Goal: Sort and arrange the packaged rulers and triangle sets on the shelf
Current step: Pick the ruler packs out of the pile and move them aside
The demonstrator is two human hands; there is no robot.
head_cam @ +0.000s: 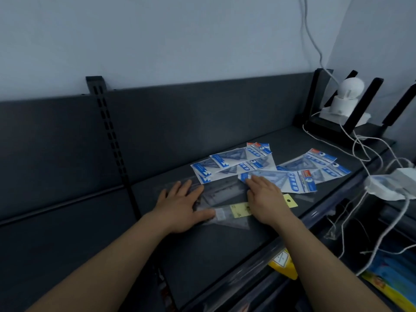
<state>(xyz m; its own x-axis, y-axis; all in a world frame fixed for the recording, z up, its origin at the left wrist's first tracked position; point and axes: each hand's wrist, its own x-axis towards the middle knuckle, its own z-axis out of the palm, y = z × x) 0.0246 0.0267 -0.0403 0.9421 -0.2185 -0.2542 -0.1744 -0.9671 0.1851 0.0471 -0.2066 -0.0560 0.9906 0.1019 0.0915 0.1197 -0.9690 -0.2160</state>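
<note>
on dark shelf point(225, 248), left hand point(180, 206) and right hand point(265, 199) flat, fingers straight, pressing clear ruler pack point(225, 199); squaring step; next gather blue triangle packs point(236, 164).

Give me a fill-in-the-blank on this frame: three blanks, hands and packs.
The left hand and right hand rest flat on clear packs whose label is ____. The scattered packs beyond them are printed white and ____. The white camera sits at the ____ end of the shelf.
Missing words: yellow; blue; right.
</note>
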